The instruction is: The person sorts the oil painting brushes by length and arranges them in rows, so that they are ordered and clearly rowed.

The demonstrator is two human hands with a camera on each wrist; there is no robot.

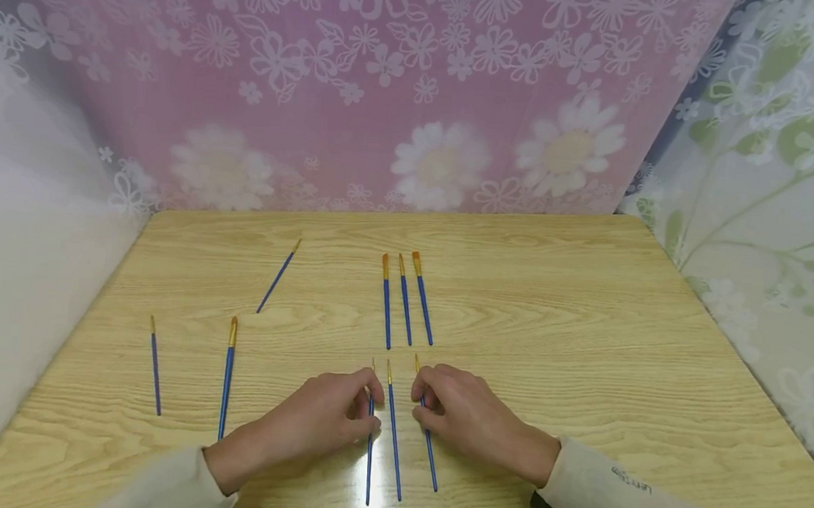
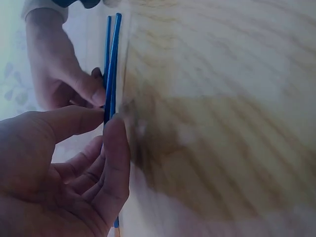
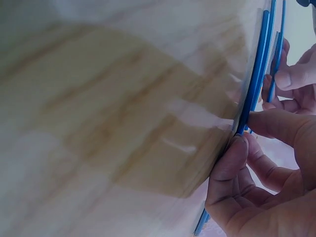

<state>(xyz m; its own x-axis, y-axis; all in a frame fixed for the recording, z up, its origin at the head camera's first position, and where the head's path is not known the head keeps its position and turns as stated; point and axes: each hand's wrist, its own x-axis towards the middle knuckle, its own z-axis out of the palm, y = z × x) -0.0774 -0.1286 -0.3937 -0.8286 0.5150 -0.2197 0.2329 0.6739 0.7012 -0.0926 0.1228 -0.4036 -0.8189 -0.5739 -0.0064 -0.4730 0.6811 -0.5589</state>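
Three thin blue-handled paintbrushes lie side by side near the front middle of the table, bristle ends pointing away. My left hand (image 1: 327, 412) pinches the leftmost paintbrush (image 1: 369, 469) between thumb and index finger, below its gold ferrule. On the other side, my right hand (image 1: 474, 413) pinches the rightmost paintbrush (image 1: 431, 464) the same way. The middle paintbrush (image 1: 395, 447) lies between the two hands, untouched. In the left wrist view, thumb and fingertip meet at the blue handle (image 2: 112, 64). The right wrist view shows the other pinched handle (image 3: 256, 74) close over the table.
Behind the hands lie three wider paintbrushes (image 1: 405, 308) in a row. To the left are a thin paintbrush (image 1: 155, 375), a thicker one (image 1: 228, 375) partly behind my left forearm, and a slanted one (image 1: 276, 283). Flowered curtains (image 1: 359, 127) border the wooden table (image 1: 585, 311).
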